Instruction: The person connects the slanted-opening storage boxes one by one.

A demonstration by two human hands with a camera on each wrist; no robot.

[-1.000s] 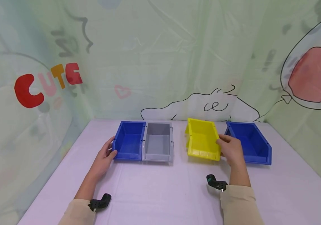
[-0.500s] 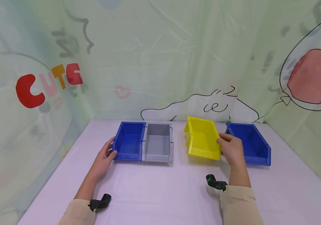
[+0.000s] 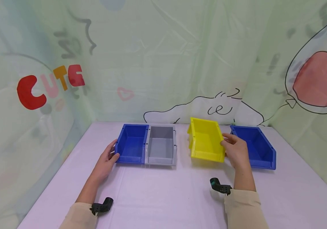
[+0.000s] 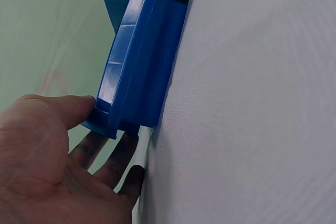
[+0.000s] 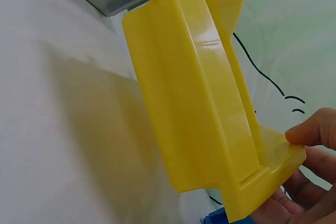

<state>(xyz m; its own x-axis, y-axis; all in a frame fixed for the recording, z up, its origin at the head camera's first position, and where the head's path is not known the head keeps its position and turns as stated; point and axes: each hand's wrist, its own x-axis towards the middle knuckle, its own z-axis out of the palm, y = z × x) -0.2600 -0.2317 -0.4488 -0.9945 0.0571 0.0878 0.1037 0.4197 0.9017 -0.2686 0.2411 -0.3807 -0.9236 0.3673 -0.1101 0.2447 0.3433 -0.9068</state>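
In the head view my left hand holds the front left corner of a blue storage bin. The left wrist view shows the thumb on that corner's edge and fingers reaching behind its side wall. A grey storage bin stands directly against this blue one. My right hand pinches the right side wall of a yellow storage bin, thumb at the rim. The right wrist view has the yellow bin raised and slanted, its shadow falling on the table.
A second blue storage bin stands at the right, partly behind my right hand. White cloth covers the table. A printed curtain hangs behind its back edge and along both sides.
The yellow bin has risen slightly in my right hand, its back rim now higher against the curtain. My left hand, the left blue bin and the grey bin stay put.
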